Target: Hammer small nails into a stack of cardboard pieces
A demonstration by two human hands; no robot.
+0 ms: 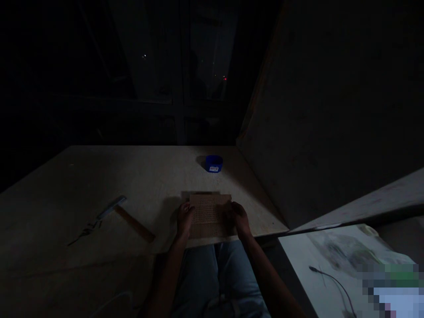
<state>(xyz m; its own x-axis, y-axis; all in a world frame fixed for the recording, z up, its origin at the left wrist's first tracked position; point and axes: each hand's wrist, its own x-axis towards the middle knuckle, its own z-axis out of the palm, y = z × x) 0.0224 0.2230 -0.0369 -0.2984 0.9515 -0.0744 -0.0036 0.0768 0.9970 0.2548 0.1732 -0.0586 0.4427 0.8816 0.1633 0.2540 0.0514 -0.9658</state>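
A flat rectangular piece of brown cardboard (209,214), its upper face marked with rows of small dots or holes, is held at the table's front edge. My left hand (184,218) grips its left side, thumb on top. On the opposite side, my right hand (240,218) has hold of the right edge, fingers partly in shadow. Beyond the cardboard stands a small blue tub (213,164) with a white label; its contents are too dark to make out. To the left lies a hammer (134,223) with a wooden handle, and several dark nails (88,229) are scattered by its head.
The pale table (149,172) runs back to a dark window (212,57). A tall panel (331,110) rises along the right side. At lower right, a white surface (304,260) carries a thin dark cable (333,279) and a crumpled clear plastic sheet (347,251).
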